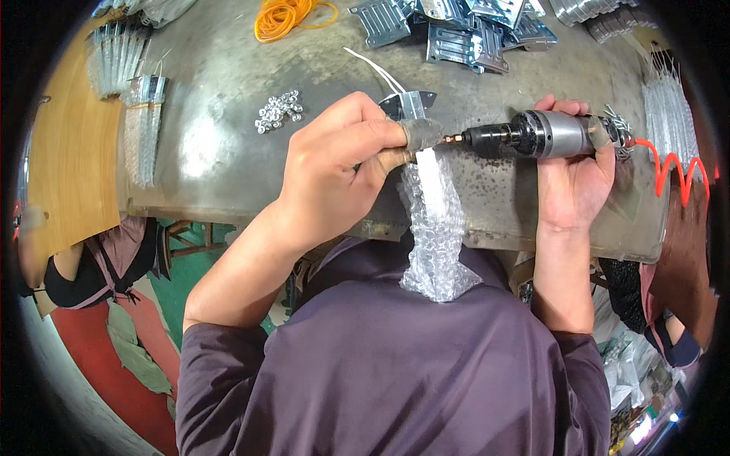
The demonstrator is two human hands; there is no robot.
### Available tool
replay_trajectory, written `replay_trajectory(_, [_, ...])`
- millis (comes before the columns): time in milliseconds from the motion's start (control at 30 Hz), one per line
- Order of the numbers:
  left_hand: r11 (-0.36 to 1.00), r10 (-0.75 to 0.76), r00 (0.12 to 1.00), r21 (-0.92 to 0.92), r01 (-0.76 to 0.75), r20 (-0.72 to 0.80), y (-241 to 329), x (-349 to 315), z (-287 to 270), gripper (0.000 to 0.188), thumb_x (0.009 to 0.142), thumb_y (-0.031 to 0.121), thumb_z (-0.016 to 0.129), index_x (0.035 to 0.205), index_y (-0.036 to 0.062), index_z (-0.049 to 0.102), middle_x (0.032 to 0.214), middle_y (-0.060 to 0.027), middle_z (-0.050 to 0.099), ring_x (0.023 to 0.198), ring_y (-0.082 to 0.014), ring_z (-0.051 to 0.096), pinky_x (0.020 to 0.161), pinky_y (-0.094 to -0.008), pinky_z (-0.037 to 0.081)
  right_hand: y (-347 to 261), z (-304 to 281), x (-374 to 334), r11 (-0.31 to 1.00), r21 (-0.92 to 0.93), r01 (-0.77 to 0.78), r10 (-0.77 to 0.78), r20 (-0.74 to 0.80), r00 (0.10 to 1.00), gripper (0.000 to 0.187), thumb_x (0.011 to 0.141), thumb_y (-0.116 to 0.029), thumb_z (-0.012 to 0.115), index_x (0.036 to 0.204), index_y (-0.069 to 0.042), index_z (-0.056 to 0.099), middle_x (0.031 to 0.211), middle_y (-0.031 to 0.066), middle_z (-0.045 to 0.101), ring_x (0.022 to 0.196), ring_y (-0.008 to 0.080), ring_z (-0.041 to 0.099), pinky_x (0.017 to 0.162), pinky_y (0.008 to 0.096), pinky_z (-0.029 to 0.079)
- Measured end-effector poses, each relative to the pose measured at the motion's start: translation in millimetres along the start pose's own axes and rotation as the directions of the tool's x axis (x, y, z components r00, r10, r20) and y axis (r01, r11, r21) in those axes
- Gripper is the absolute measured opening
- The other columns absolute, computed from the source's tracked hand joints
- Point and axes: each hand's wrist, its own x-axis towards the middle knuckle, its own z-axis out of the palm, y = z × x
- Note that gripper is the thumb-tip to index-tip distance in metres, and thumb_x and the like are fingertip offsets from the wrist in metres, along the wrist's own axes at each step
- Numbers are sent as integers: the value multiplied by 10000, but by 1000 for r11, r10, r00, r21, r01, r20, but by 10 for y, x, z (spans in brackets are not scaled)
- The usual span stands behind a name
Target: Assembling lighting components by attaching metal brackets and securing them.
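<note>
Part: long clear bubble-wrapped strip [435,228], over grey metal table's [209,68] near edge
Left hand [338,163]: fingers clamped on strip's upper end
Right hand [572,186]: fingers wrapped around silver-and-black cylindrical driver [559,135], tip beside left hand
Table, left: small silver fasteners [278,112], piled

Fastener pile [278,111] on table [220,91], left of driver [559,135].

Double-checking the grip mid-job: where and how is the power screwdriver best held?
Probably grip the power screwdriver by its silver barrel from the near side, as the right hand does. It lies roughly level: the narrow bit points left toward the left hand and the red hose leaves the right end, so the round barrel between seems safest.
</note>
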Motion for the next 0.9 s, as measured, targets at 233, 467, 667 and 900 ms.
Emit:
replay_trajectory(233, [998,-35,998,43,37,-43,53,-29,19,177,662,-67,700,807,10,636,728,-65,559,621,-188,552,535,-273,437,-6,43,42,987,-139,79,-64,111,992,482,834,-4,500,1251,111,288,1296,224,414,1240,364,389,1052,514,325])
replay_trajectory(467, [947,-314,949,-55,316,34,360,-166,56,646,676,215,779,1192,-3,459,950,-121,487,779,-218,552,648,-261,469,23,161,-119,979,-187,83,-63,110,992,563,856,-17,500,1327,78,207,1379,222,337,1310,371,286,1094,548,222])
replay_trajectory(667, [581,-498,867,-734,351,20,418,-388,221,870,660,58,660,1358,16,141,1262,-174,348,1111,-269,450,949,-389,376,62,383,-383,978,-207,38,-1,176,984,402,877,-73,477,1214,87,327,1304,229,408,1269,378,343,1062,564,276])
replay_trajectory(900, [370,-178,884,-803,467,432,183,-655,-264,923,598,213,803,1351,-13,319,1262,-190,472,1146,-324,495,960,-434,414,-138,511,-550,988,-147,-34,75,281,957,565,860,-48,504,1321,100,215,1376,200,346,1334,339,249,1123,545,149])
